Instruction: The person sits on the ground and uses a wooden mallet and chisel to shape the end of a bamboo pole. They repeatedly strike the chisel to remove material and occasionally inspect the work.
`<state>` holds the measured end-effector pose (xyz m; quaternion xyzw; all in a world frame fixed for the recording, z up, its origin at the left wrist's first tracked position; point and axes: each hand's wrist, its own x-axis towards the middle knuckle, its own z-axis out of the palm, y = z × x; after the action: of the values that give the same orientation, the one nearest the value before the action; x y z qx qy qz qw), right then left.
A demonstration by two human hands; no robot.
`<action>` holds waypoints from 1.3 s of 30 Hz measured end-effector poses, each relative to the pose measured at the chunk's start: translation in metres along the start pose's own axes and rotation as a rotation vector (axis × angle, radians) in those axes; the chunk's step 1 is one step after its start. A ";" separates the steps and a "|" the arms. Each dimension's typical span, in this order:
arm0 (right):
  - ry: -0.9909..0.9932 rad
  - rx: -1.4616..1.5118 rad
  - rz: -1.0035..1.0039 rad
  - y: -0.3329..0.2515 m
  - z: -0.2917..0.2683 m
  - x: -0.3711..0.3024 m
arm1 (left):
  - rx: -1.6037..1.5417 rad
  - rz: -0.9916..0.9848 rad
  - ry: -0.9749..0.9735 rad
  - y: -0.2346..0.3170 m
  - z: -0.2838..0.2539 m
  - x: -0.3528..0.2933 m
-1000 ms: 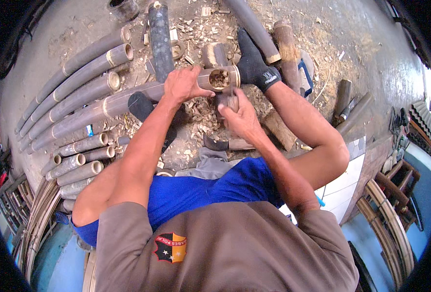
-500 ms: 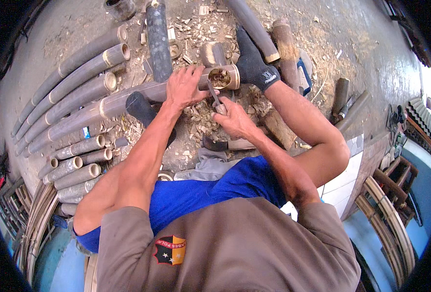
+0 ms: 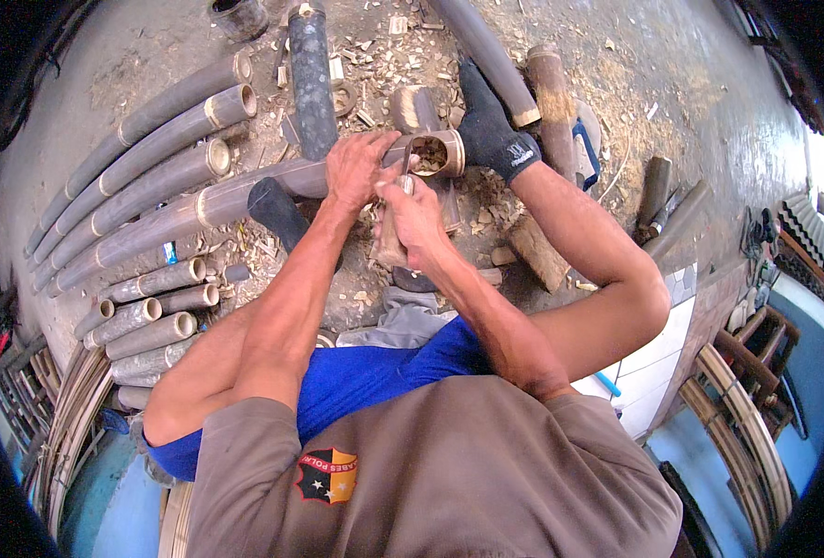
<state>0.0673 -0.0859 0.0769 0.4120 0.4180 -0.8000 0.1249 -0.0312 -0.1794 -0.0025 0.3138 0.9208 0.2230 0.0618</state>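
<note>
A long brown bamboo pole (image 3: 230,198) runs from the far left to an open end in front of me, with a large hole cut in its side near that end. Chips lie inside the hole. My left hand (image 3: 360,167) is wrapped over the pole just left of the hole. In my right hand (image 3: 416,221) is a knife (image 3: 392,244) with a thick wooden handle, its narrow blade reaching up to the hole's left edge. The blade's tip is hard to make out. My black-socked feet (image 3: 277,209) rest beside the pole.
Several bamboo poles (image 3: 162,160) lie at the left, with shorter bamboo pieces (image 3: 156,332) below them. Wood chips (image 3: 375,60) litter the floor. A dark bamboo tube (image 3: 312,88) stands beyond my left hand. A wood block (image 3: 537,253) lies near my right leg.
My right hand has moved slightly left and turned, bringing the knife handle toward me and the blade more upright. My left hand still holds the pole.
</note>
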 end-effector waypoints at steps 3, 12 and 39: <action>-0.095 0.505 -0.005 -0.022 0.036 0.013 | -0.109 -0.109 -0.074 0.001 -0.001 0.004; -0.137 -0.472 -0.105 0.004 -0.051 0.007 | -0.029 0.059 0.016 0.001 -0.006 -0.006; 0.165 0.031 -0.239 0.051 -0.056 -0.004 | -0.061 -0.192 -0.321 0.031 -0.031 0.026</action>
<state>0.1291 -0.0751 0.0338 0.4254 0.4604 -0.7790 -0.0126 -0.0428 -0.1538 0.0400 0.2542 0.9176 0.1912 0.2383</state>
